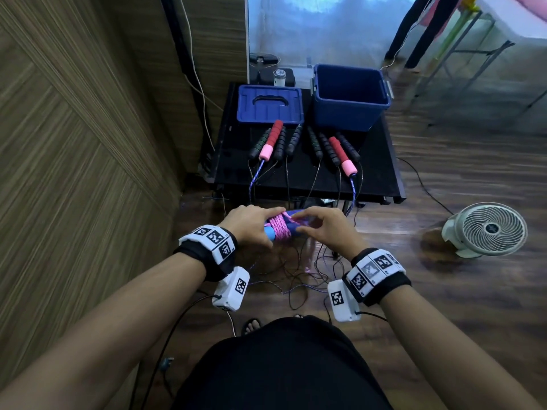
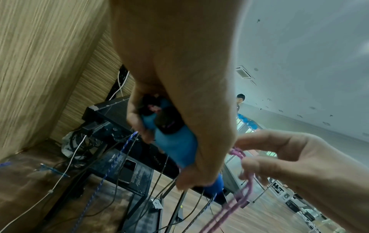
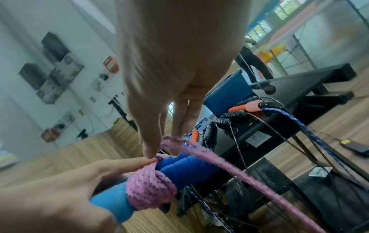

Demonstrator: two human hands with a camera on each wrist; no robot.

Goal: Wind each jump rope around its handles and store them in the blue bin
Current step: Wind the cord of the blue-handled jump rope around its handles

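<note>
pink rope (image 3: pixel 148 187) coiled tight round the two blue handles (image 3: pixel 191 170), bundle held in mid-air below the front edge of the table (image 1: pixel 376 161). left hand (image 1: pixel 251 224) is curled round the handle ends, clamped to keep them side by side so the coil can't slip. right hand (image 1: pixel 322 229) pinches the loose pink strand right at the coil, likely feeding another turn. the slack hangs toward the floor. beyond, the other jump ropes (image 1: pixel 305 143) lie on the table, cords trailing off the edge, and the blue bin (image 1: pixel 350 96) stands open, its lid (image 1: pixel 270 104) beside it.
</note>
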